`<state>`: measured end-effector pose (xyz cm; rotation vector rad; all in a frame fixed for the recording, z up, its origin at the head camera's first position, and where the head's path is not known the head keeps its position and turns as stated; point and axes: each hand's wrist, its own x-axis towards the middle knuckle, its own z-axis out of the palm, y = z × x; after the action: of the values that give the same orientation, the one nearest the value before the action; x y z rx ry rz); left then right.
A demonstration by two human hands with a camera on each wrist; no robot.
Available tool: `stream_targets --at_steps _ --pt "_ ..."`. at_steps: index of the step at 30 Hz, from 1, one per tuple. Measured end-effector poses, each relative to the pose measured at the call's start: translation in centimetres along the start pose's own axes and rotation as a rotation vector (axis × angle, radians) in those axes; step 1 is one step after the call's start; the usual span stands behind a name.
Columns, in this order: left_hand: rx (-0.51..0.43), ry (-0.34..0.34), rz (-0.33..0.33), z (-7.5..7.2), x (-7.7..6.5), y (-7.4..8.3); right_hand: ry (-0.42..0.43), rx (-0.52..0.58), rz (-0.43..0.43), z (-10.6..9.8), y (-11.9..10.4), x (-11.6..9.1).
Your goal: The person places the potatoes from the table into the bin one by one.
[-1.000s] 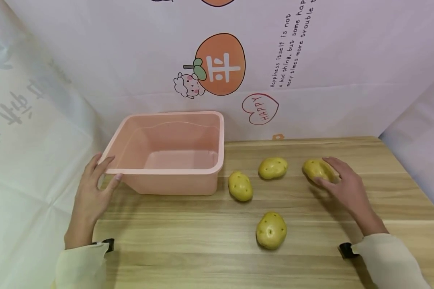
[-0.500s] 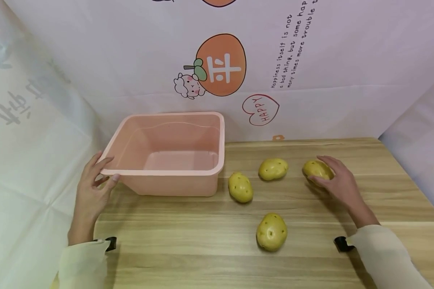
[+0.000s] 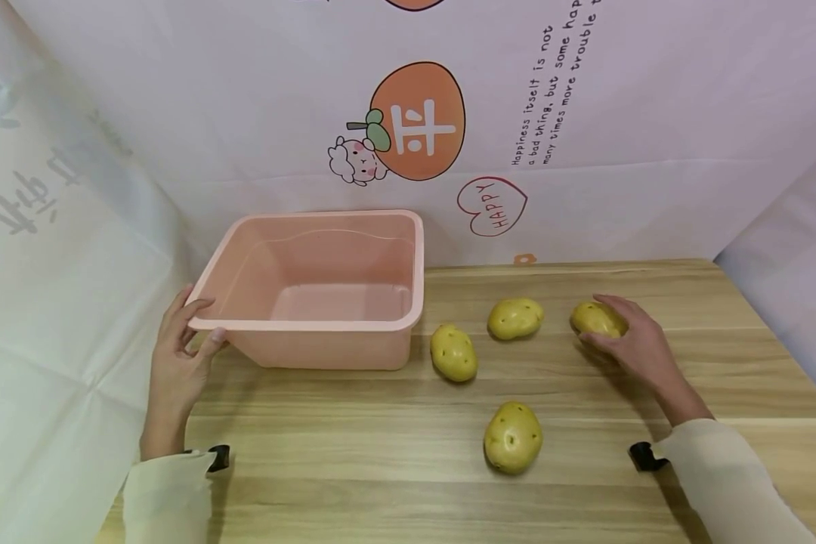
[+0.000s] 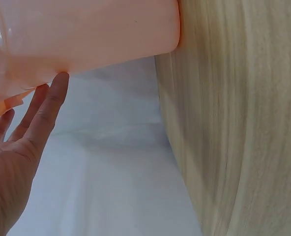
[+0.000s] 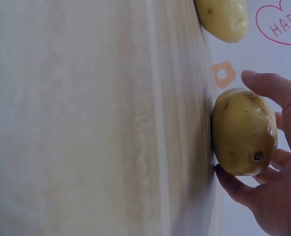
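Note:
A pink plastic tub (image 3: 333,349) stands at the back left in the head view. At its near left corner, my left hand (image 3: 177,374) grips the rim, fingers over the edge and thumb in front. The left wrist view shows fingertips (image 4: 61,81) against the tub's wall (image 4: 96,37). Over on the right, my right hand (image 3: 642,349) holds a yellow potato (image 3: 595,319) between thumb and fingers. In the right wrist view that potato (image 5: 244,132) rests at the tabletop, the digits curved round its sides.
Three more potatoes lie on the wooden table (image 3: 353,453): one beside the tub (image 3: 453,353), a potato behind it to the right (image 3: 514,318), and a potato nearer the front (image 3: 513,437). A printed white sheet (image 3: 279,136) hangs behind, and others flank the table.
My right hand has shifted slightly left and settled closer round the potato. My left hand stays at the tub's corner, its wrist turned a little to the right.

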<state>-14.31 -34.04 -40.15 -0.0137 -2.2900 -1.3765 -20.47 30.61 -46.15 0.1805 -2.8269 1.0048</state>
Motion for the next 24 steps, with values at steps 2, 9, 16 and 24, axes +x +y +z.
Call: stream_targets --at_steps 2,9,16,24 --pt "-0.004 0.002 0.009 0.06 -0.03 -0.02 -0.007 -0.002 0.003 0.03 0.03 0.05" --pt "-0.011 0.012 0.002 0.16 -0.02 -0.22 -0.036 -0.012 -0.015 0.27 0.57 0.36" --pt "-0.027 0.015 -0.025 0.27 -0.05 -0.25 -0.056 -0.010 -0.016 0.39 0.65 0.50" --pt "-0.085 0.008 -0.037 0.33 -0.07 -0.21 -0.049 -0.009 -0.015 0.67 0.61 0.60"
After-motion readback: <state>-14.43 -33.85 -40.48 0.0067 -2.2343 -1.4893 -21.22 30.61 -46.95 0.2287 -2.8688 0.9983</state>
